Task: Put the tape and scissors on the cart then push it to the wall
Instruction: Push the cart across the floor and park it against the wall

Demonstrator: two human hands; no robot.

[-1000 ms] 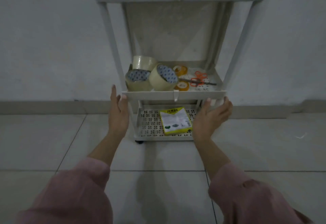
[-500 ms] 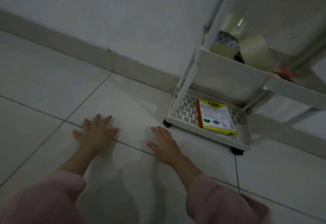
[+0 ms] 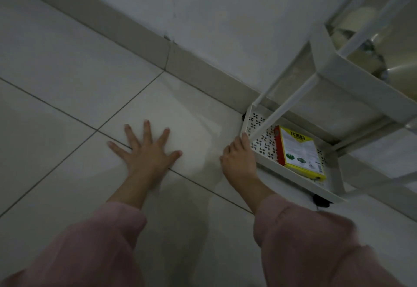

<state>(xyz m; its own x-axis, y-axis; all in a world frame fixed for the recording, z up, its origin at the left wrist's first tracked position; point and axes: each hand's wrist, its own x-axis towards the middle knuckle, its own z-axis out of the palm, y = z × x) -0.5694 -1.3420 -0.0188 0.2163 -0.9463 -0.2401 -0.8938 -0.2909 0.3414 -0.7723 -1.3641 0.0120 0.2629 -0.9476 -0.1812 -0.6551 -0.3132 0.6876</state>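
The cart point(image 3: 293, 178) stood against the wall point(image 3: 225, 15), tape rolls point(image 3: 361, 61) on its middle shelf, scissors unseen, while the left hand point(image 3: 146, 151) lay flat and open on the floor point(image 3: 56, 83) and the right hand point(image 3: 239, 162) rested empty at the bottom shelf's corner.

The cart point(image 3: 325, 58) is white, its bottom shelf point(image 3: 265, 137) punched with a dark pinwheel pattern. A yellow packet point(image 3: 301, 153) with a red edge and green emblems lies there. Tape rolls point(image 3: 358, 24) look pale cream. Both sleeves point(image 3: 316, 246) are dusty pink; the floor point(image 3: 67, 72) is off-white tile with dark grout lines.
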